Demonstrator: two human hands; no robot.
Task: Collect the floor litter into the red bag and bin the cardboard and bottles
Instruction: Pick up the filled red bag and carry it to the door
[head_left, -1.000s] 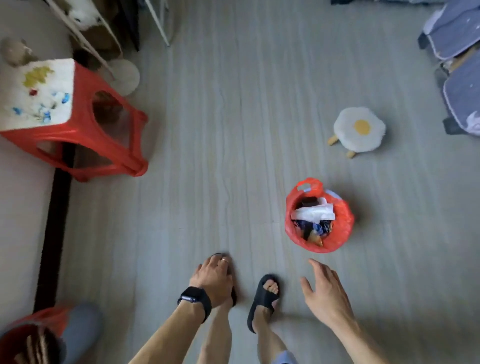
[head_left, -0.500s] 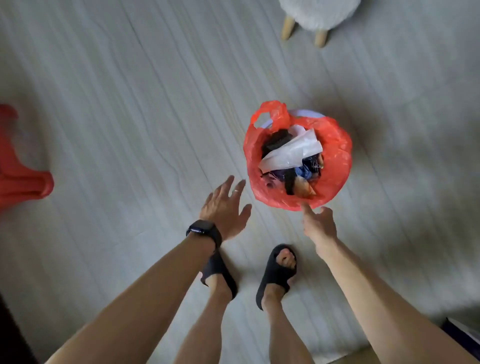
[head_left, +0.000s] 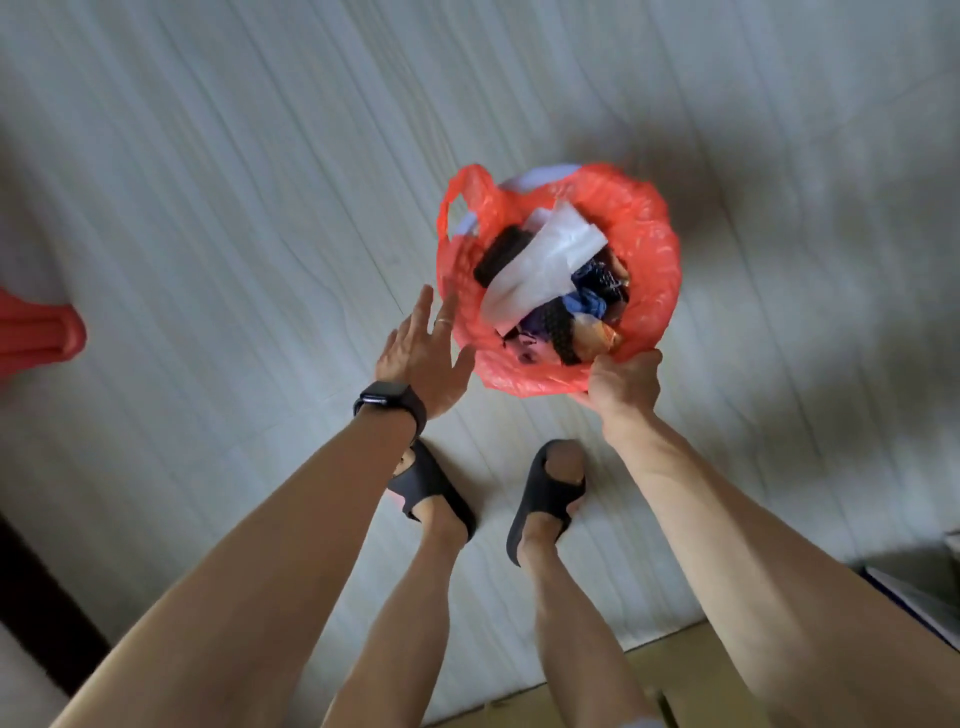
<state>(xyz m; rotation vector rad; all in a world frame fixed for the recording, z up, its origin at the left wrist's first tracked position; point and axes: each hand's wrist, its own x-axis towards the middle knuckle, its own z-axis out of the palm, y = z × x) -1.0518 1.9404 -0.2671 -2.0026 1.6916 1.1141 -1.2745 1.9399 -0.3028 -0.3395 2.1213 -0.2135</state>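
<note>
Contents of the red bag (head_left: 652, 249) are blurred; only a white sheet (head_left: 540, 265) and dark scraps can be told. A red stool (head_left: 36, 332) is cut off well left of the left hand (head_left: 423, 358). Half a second ago the right hand (head_left: 623, 384) only touched the bag's near rim; it now grips it, fingers curled. The left hand has closed in, fingers straight and spread beside the bag, holding nothing; whether it touches is unclear.

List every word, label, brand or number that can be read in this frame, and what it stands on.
No text can be read.
Wrappers inside the red bag: printed patterns, too blurred to read.
Watch on the left wrist: dark face, nothing legible.
</note>
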